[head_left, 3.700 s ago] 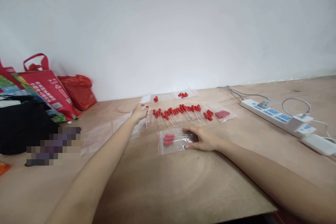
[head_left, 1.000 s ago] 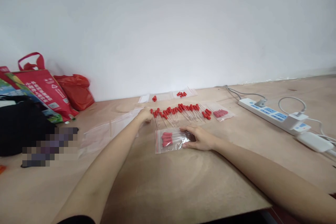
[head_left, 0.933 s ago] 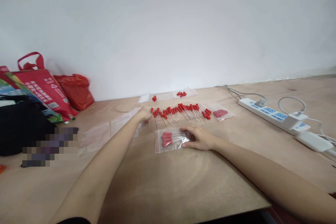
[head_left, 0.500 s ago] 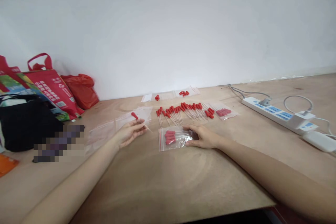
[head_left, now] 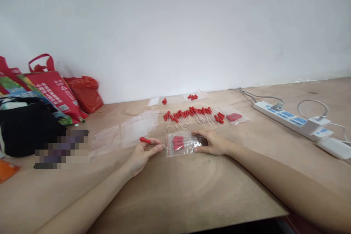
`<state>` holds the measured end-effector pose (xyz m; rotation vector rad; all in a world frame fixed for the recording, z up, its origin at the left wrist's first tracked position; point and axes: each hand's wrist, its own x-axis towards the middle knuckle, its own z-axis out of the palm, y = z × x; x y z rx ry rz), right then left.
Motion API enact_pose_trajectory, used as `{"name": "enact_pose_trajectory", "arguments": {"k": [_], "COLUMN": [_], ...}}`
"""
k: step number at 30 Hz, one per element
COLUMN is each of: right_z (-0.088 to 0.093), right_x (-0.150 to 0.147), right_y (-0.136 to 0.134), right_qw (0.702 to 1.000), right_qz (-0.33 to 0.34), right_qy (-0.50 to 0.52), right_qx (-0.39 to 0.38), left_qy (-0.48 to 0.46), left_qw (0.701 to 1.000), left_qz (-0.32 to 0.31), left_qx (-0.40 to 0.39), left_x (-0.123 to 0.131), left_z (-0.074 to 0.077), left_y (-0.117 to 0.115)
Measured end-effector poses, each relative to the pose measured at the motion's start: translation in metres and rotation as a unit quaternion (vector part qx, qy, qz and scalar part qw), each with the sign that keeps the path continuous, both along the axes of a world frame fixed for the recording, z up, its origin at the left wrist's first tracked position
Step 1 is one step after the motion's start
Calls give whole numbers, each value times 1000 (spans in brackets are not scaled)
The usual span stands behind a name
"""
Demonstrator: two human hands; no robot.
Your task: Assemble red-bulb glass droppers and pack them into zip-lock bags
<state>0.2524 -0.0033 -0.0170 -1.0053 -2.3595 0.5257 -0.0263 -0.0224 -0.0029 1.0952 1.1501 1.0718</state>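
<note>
My left hand (head_left: 145,155) pinches a dropper (head_left: 145,140) with a red rubber bulb and a thin clear tube. Its bulb points left and its tip reaches right, up to the left edge of a clear zip-lock bag (head_left: 189,150). Several red-bulbed droppers lie inside that bag, their bulbs towards its left end. My right hand (head_left: 212,143) grips the bag's right end against the table, thumb in front and fingers behind. Just beyond the bag, a row of loose droppers (head_left: 192,111) lies with bulbs pointing away from me.
Flat clear bags (head_left: 131,128) overlap on the left. A filled bag (head_left: 234,117) lies beyond my right hand, and more bags with red bulbs (head_left: 192,97) rest near the wall. On the right is a power strip (head_left: 285,117) with cables; carrier bags (head_left: 55,91) stand on the left.
My left hand has come nearer to me and turned, bringing the dropper from upright-slanting to nearly level with its tip at the bag's left edge. My right hand and the bag stay put.
</note>
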Motion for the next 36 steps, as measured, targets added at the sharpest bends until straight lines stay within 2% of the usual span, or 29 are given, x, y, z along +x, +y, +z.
{"name": "enact_pose_trajectory", "arguments": {"k": [5, 8, 11, 15, 18, 25, 31, 34, 36], "right_z": [-1, -1, -2, -2, -1, -1, -2, -2, -1], "right_x": [0, 0, 0, 0, 0, 0, 0, 0, 0], "right_y": [0, 1, 1, 1, 1, 1, 1, 1, 0], "right_qw": [1000, 1000, 1000, 1000, 1000, 1000, 1000, 1000, 1000], "right_qz": [-4, -4, -5, -4, -5, -2, -7, -5, -4], "right_qy": [0, 0, 0, 0, -3, 0, -4, 0, 3], "right_qx": [3, 2, 3, 9, 7, 1, 1, 1, 2], "left_qy": [87, 56, -20, -108, -118, -82, -33, 74, 188], "left_qw": [992, 990, 990, 985, 985, 985, 989, 991, 976], "left_qz": [-86, -121, -125, -98, -78, -115, -114, -105, -101], "left_qx": [-18, -39, -65, -92, -98, -102, -83, -24, 39], "left_x": [0, -9, -22, -30, -26, -19, -12, -7, -6], "left_z": [11, 20, 23, 19, 18, 20, 20, 19, 17], "left_y": [-6, -9, -9, -5, -5, -11, -14, -14, -14]}}
